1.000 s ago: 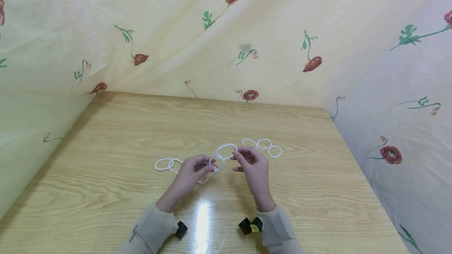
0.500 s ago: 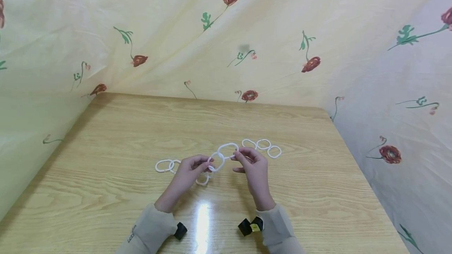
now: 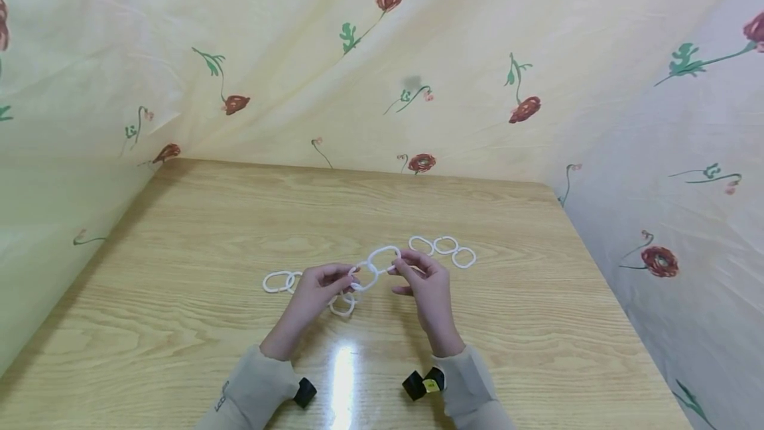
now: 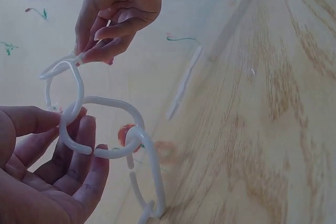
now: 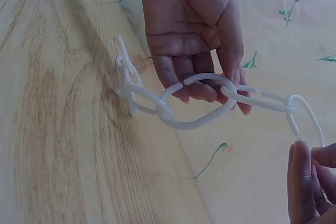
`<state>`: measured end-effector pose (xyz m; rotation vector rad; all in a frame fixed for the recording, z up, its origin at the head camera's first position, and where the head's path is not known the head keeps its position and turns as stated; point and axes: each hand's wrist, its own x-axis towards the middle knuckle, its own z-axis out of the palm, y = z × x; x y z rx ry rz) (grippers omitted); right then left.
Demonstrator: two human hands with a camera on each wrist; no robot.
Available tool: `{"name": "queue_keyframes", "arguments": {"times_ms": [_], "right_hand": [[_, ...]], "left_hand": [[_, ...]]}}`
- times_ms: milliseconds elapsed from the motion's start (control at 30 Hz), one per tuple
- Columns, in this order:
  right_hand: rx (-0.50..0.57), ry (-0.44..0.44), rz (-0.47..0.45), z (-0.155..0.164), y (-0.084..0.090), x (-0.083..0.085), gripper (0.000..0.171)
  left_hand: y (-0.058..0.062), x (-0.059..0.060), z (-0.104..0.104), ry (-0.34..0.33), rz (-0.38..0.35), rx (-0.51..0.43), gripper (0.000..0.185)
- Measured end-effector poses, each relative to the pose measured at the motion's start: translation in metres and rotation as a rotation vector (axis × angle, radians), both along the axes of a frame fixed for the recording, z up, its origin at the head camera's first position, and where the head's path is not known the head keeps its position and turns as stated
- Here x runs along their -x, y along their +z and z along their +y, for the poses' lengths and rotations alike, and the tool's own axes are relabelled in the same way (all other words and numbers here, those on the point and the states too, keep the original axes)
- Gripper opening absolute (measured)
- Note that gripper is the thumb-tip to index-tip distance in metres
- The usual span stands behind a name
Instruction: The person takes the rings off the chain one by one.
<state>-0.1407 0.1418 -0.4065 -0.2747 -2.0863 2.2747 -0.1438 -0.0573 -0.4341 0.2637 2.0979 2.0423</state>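
Barely any movement: both hands hover mid-desk (image 3: 179, 217). Left hand (image 3: 316, 290) and right hand (image 3: 426, 284) fingers pinch the chain (image 3: 373, 267); three loose rings (image 3: 444, 249) wait unlinked.

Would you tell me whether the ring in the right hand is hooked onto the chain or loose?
Hooked on. The right hand pinches the ring, which passes through the chain's next link.
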Motion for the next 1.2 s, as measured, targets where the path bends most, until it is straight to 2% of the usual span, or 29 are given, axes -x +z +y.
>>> {"name": "queue_keyframes", "arguments": {"times_ms": [233,500,700,933,1200], "right_hand": [[-0.023,0.038,-0.020,-0.001,-0.005,0.001,0.026],[-0.038,0.064,-0.060,-0.003,-0.010,0.001,0.023],[-0.042,0.078,-0.069,-0.005,-0.014,0.002,0.024],[-0.056,0.094,-0.078,-0.006,-0.016,0.002,0.023],[-0.039,0.098,-0.087,-0.008,-0.017,0.000,0.021]], "left_hand": [[0.002,-0.002,0.000,0.035,-0.004,0.018,0.029],[0.002,-0.002,0.003,0.088,-0.025,0.044,0.019],[0.002,-0.002,0.004,0.099,-0.041,0.052,0.018],[0.001,-0.002,0.005,0.119,-0.026,0.068,0.016],[0.000,-0.003,0.005,0.096,0.004,0.054,0.017]]}}
